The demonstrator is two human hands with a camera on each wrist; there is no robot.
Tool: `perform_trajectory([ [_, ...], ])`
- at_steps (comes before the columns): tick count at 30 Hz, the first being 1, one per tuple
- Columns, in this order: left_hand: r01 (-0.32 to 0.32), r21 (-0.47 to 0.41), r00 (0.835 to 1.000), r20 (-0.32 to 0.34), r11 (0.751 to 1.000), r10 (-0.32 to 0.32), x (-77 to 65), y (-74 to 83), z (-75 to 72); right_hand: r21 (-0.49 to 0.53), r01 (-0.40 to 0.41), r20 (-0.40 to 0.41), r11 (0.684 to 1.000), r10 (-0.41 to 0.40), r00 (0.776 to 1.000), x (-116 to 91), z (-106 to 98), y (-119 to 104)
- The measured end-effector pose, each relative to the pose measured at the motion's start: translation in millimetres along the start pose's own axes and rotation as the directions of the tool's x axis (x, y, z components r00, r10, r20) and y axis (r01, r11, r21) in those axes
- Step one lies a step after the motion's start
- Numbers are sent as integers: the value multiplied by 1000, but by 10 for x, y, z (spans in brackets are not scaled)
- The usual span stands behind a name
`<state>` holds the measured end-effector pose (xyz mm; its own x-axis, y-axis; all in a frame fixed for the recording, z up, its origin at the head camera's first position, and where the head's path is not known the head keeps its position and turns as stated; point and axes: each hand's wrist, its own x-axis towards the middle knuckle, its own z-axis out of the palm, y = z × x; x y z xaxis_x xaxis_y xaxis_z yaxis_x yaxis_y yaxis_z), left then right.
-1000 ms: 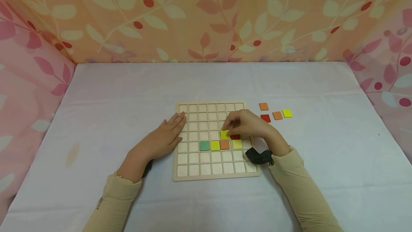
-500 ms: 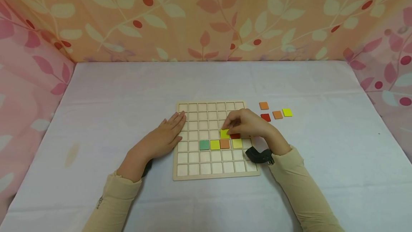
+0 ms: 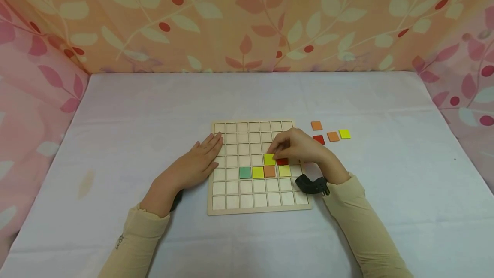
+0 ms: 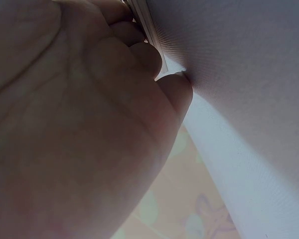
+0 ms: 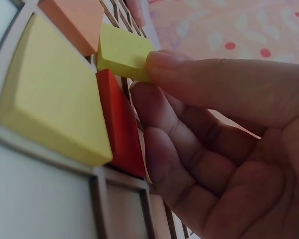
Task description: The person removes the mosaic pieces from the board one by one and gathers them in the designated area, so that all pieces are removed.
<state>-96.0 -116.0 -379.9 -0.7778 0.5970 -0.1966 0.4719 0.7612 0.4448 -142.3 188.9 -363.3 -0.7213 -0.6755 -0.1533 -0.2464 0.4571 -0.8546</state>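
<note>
Head view: the wooden grid board (image 3: 222, 208) holds green (image 3: 245, 172), yellow (image 3: 257, 172), orange (image 3: 269, 171) and yellow tiles in one row. The right hand (image 3: 299, 146) pinches a lime tile (image 3: 269, 159) in the row behind, beside a red tile (image 3: 282, 161). The left hand (image 3: 198, 162) lies flat, fingers straight, on the board's left edge.

Right wrist view: thumb and fingers (image 5: 189, 82) grip the lime tile (image 5: 120, 50) over its cell.

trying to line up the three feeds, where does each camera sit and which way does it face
Head: above, facing forward and down at the grid board; both hands and sleeves show.
Left wrist: under the left hand, facing along its palm to the board's edge.
Right wrist: under the right hand, facing its fingers.
Head and right wrist share the yellow tile and red tile.
</note>
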Motion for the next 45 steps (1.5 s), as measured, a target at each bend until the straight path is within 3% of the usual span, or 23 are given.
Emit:
perform_trajectory([
  [9, 3, -16, 999, 47, 1000, -2, -35, 2, 85, 61, -42, 1, 997, 42, 999, -64, 52, 69],
  [15, 16, -9, 998, 62, 1000, -15, 52, -29, -53, 77, -77, -55, 994, 81, 995, -46, -98, 59],
  [20, 16, -4, 996, 93, 1000, -15, 51, -35, -183, 123, -96, -96, 988, 108, 989, -184, -218, 70],
  [26, 37, 0, 993, 109, 999, -37, -50, -71, -275, 154, -99, -145, 983, 121, 982, -297, -323, 70],
  [31, 48, -18, 993, 108, 999, -45, -157, -98, -318, 192, -77, -137, 978, 104, 985, -322, -378, 70],
  [45, 36, -44, 993, 118, 998, -31, -149, -112, -328, 89, -118, -206, 989, 134, 969, -495, -542, 181],
])
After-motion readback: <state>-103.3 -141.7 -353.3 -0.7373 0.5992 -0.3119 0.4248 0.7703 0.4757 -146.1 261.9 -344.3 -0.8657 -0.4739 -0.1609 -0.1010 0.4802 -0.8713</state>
